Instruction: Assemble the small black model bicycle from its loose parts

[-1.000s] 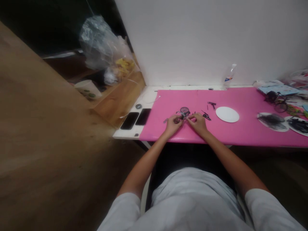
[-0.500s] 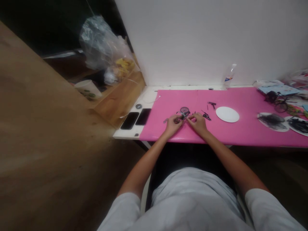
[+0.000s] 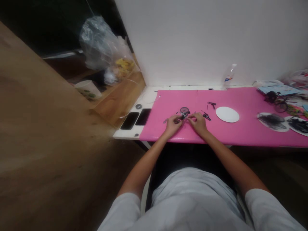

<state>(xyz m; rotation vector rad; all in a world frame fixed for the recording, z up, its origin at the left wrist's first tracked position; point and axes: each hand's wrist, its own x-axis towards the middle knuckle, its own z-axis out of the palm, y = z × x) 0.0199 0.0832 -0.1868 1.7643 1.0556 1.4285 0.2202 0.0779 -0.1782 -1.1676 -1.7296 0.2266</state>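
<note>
A small dark model bicycle (image 3: 184, 110), one spoked wheel pointing away from me, lies at the near middle of the pink sheet. My left hand (image 3: 172, 124) is closed around its near end, hiding part of it. From the other side my right hand (image 3: 197, 122) pinches close to the frame; whatever lies between its fingertips is too small to make out. Beyond the right hand lie loose black parts (image 3: 206, 115) and a black pistol-shaped piece (image 3: 212, 104). A little grey piece (image 3: 165, 121) rests left of the left hand.
A white plate (image 3: 227, 114) stands to the right. Farther right are plates of black parts (image 3: 273, 122) and another model bicycle (image 3: 279, 102). Two dark phones (image 3: 143, 116) lie on the left, and a clear bottle (image 3: 230, 76) stands by the wall.
The right fingertips have shifted very slightly at the model bicycle. The left hand and the other things look unmoved.
</note>
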